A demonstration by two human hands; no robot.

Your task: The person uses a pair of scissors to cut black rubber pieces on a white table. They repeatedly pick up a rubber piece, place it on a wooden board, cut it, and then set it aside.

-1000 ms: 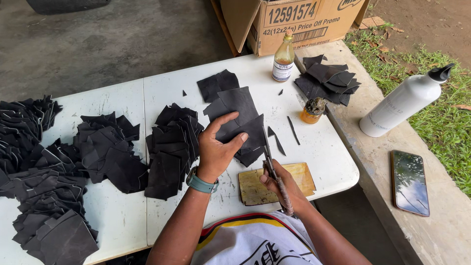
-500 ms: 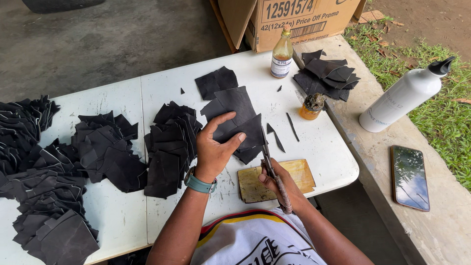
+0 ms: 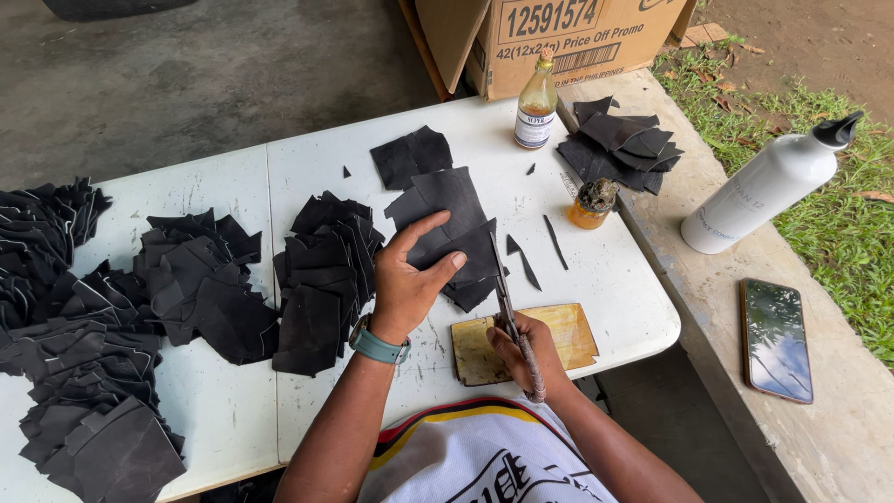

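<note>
A small amber glass bottle (image 3: 536,113) stands at the far edge of the white surface (image 3: 605,279), a squat jar (image 3: 593,203) of yellowish stuff nearer its right edge. The left hand (image 3: 410,279) lies spread, pressing a flat black leather piece (image 3: 452,228) mid-surface. The right hand (image 3: 521,349) is clenched round a knife (image 3: 507,312) above a worn wooden board (image 3: 559,340) at the near edge. Stacks of black cutouts (image 3: 317,270) crowd the left side, which stands on concrete floor.

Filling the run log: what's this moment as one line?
left hand: pressing black leather piece flat | right hand: gripping knife, blade at piece's edge | under: white table | near: wooden board
</note>
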